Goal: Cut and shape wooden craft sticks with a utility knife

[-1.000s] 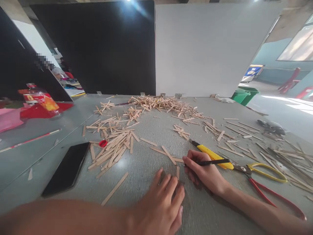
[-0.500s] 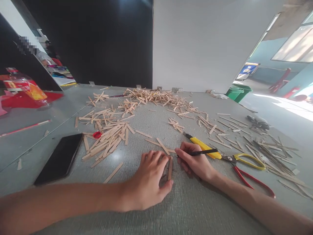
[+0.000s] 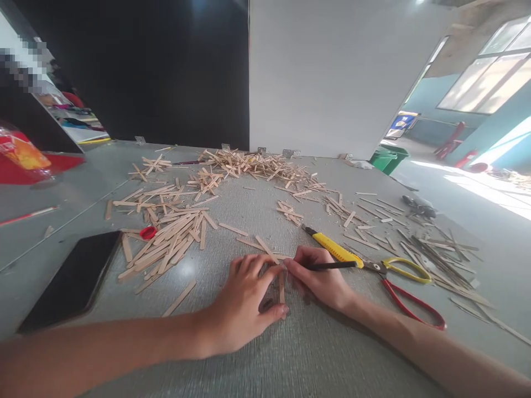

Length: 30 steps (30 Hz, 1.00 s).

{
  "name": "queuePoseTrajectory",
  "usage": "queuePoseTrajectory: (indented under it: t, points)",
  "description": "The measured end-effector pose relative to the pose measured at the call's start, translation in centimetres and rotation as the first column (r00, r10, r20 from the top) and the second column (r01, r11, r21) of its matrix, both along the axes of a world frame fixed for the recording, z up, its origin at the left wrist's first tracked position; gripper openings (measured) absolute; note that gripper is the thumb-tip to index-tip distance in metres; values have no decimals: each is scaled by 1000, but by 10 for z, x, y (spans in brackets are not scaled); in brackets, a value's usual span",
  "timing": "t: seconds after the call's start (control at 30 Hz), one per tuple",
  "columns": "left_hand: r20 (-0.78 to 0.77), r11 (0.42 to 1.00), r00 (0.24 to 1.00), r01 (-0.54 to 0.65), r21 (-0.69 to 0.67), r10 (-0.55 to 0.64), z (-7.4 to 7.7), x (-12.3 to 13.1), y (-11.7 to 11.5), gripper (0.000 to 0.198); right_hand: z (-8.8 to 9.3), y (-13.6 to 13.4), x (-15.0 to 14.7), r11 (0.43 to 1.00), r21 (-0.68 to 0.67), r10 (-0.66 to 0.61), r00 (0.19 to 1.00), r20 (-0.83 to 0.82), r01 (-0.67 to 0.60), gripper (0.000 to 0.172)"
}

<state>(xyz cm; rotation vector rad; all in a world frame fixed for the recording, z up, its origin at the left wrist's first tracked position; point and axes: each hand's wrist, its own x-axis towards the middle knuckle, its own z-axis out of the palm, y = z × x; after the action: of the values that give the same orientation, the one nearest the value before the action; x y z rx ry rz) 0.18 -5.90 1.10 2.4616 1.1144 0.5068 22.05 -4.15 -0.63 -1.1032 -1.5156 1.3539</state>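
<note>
My left hand steadies a wooden craft stick on the grey tabletop, with the thumb on its near end and the index finger at its far end. In my right hand is a slim black pen, pinched between thumb and fingers. Its tip is hidden by the fingers, close to the far end of that stick. Just beyond both hands lie a few loose sticks, one crossing another. To the right of my right hand rest a yellow utility knife and scissors with one yellow and one red handle.
A heap of craft sticks spreads along the back, with another pile at left beside a red bottle cap. A black phone lies at left. Thin strips are scattered at right. A black-and-white partition stands behind.
The view has shifted, so everything appears further left. My right hand with the pen has come slightly closer to my left hand and the stick's far end.
</note>
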Motion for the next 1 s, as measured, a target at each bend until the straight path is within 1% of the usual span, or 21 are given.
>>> queuePoseTrajectory:
  t: [0.07,0.13,0.2,0.37,0.47,0.63,1.0]
  points:
    - [0,1000,1000,2,16,-2,-2,1,1,58,0,-2,0,998,5,65,996,69,-65,44]
    - [1,1000,1000,3,25,-3,-3,2,1,54,1,-4,0,996,22,87,989,120,-90,44]
    - [8,1000,1000,-2,31,2,-3,2,2,54,3,-5,-1,996,37,79,986,148,-86,43]
    - [30,999,999,-13,43,12,-3,3,2,64,3,-7,-2,997,51,53,977,205,-65,40]
    - [12,999,1000,-2,41,2,-3,3,1,65,3,-6,-2,997,54,49,974,221,-62,39]
    - [-27,999,1000,-4,48,5,-3,3,0,52,5,-5,-3,996,54,57,974,221,-71,38]
    - [-2,998,1000,-1,68,2,-6,3,0,48,5,-4,-5,996,65,49,974,221,-64,36]
